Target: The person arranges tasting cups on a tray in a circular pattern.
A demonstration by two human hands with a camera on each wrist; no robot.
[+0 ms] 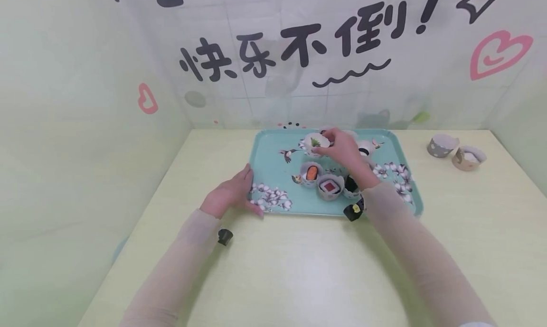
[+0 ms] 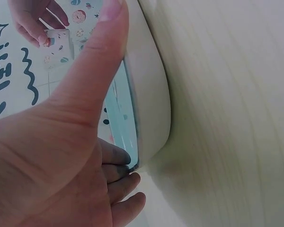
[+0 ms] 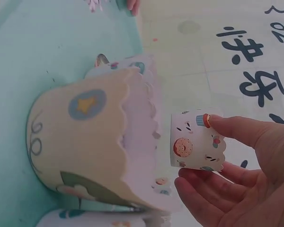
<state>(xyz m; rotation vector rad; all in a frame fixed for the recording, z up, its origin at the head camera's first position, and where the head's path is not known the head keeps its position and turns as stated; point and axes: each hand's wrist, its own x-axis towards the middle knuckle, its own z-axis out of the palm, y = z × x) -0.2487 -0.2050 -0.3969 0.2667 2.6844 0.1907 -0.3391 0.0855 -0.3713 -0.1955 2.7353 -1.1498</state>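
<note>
My right hand (image 1: 344,149) pinches a paper baking cup (image 3: 194,142) between thumb and fingers, above the back of the tray. It is white with doughnut and cupcake prints, and the head view shows something green in it. Below and nearer stand cups holding toy sushi: one with an orange piece (image 1: 312,173), one with a red-centred roll (image 1: 329,187). The right hand and forearm partly hide others. My left hand (image 1: 232,189) rests at the near left corner of the blue-green tray (image 1: 273,170), fingers along its left side, thumb extended along the front edge.
A dark sushi piece with a yellow flower (image 1: 353,211) is at the tray's front rim, beside the right sleeve. A small black piece (image 1: 224,237) lies by the left forearm. Two paper cups, one grey (image 1: 441,146) and one brown (image 1: 463,163), stand at the back right.
</note>
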